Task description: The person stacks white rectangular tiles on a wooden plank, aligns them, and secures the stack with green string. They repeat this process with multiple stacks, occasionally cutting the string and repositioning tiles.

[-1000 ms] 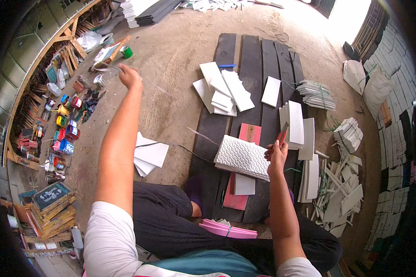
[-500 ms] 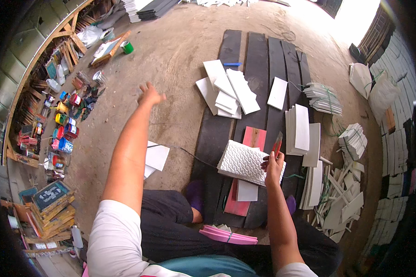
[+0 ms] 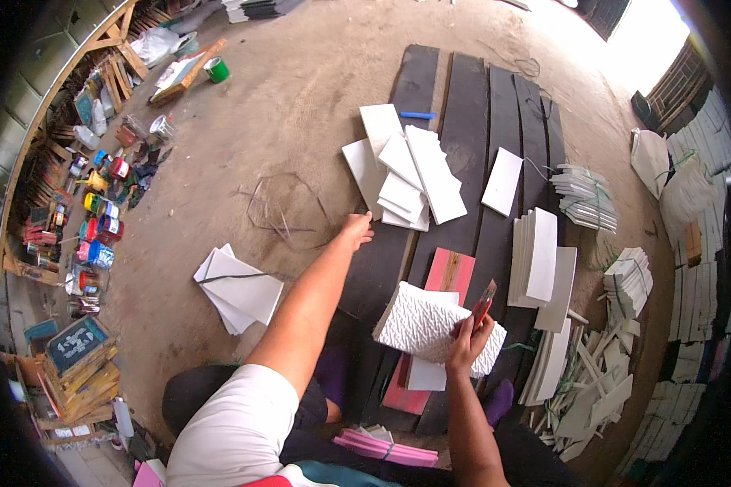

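Note:
My right hand point(image 3: 468, 341) grips a red utility knife point(image 3: 484, 303) with its blade pointing up and away. That hand is over the right part of a white block with a raised woven pattern point(image 3: 430, 329). Beneath the block lie a flat white piece point(image 3: 425, 375) and a pink board with a brown stripe point(image 3: 451, 271). My left hand point(image 3: 356, 230) reaches out at the left edge of the black planks point(image 3: 379, 256), fingers loosely bent and apart, with nothing visible in them. Closest to it is a fanned pile of white sheets point(image 3: 437, 174).
White sheets with a dark strap across them point(image 3: 240, 284) lie on the floor at left, below a thin dark loop point(image 3: 291, 207). White stacks point(image 3: 534, 258) and scraps point(image 3: 597, 381) line the right. Paint cans point(image 3: 97, 227) stand far left. A blue tool point(image 3: 417, 115) lies on the planks.
My left hand has swung right and nearer, from above the floor to the planks' edge. The dark strip that ran toward the textured block has gone from there. My right hand still holds the knife.

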Available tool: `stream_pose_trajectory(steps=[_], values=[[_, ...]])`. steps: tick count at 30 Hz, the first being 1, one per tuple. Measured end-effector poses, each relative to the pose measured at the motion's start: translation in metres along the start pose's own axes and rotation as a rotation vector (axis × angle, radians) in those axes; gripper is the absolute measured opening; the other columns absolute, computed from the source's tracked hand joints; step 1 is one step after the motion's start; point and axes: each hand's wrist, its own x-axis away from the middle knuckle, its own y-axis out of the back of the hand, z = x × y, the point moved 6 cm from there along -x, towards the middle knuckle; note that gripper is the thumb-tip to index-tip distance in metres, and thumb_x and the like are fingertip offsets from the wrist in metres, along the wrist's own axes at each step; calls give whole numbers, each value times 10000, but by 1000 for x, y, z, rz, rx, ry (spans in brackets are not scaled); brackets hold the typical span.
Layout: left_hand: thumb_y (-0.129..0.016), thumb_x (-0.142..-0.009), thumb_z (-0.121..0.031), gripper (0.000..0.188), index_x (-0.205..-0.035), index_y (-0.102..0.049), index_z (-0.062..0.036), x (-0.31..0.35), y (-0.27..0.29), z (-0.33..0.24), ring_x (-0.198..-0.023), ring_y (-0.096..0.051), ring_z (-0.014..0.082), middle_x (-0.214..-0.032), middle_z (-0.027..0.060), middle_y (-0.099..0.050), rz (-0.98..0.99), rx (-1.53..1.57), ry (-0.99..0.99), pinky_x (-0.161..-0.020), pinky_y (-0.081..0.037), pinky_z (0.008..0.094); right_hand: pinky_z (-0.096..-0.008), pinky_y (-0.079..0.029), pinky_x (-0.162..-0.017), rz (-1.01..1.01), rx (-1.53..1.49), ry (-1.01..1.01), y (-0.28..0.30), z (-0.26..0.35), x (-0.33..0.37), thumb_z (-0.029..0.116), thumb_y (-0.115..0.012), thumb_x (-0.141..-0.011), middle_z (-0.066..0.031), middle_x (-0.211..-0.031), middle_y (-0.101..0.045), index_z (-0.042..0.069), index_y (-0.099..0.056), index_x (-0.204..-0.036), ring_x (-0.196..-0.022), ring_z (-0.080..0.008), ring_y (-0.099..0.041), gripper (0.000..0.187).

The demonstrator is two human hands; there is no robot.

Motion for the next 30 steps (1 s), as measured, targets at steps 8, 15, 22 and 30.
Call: stream_pose_trajectory(steps=[8,15,22,30], values=[[-641,-952,-199,315,-1116,-687,66,-17,-35,-13,-776,-722,263,-1069,207,-724,-413,97,139,-572,-564,391,-267,-436,-676,-70,-42,-54,9,0,5,118,-527,-1079,-17,-924,-541,59,-442,-1272,-756,-97,-505,219],[-569,-1083,-228,239,-1048,-546,7,28,-34,-37,-749,-723,224,-935,103,-633,-296,326,-265,-574,-593,340,-258,-441,-649,-80,7,-39,6,4,6,82,-516,-1069,-18,-898,-551,52,-454,-1273,-732,-90,-511,216],[-570,-1088,-238,237,-1163,-550,-14,102,38,42,-827,-729,263,-1061,117,-641,-247,615,-268,-737,-644,391,-241,-417,-650,-11,-38,37,2,-4,1,108,-530,-1075,6,-904,-516,51,-468,-1263,-739,-71,-484,206],[-573,-1078,-208,284,-1278,-504,-18,156,59,100,-925,-724,295,-1121,139,-673,-118,426,-132,-817,-632,456,-236,-408,-599,-1,-53,83,-2,-2,-7,131,-541,-1082,25,-863,-509,64,-472,-1263,-699,-58,-478,204]])
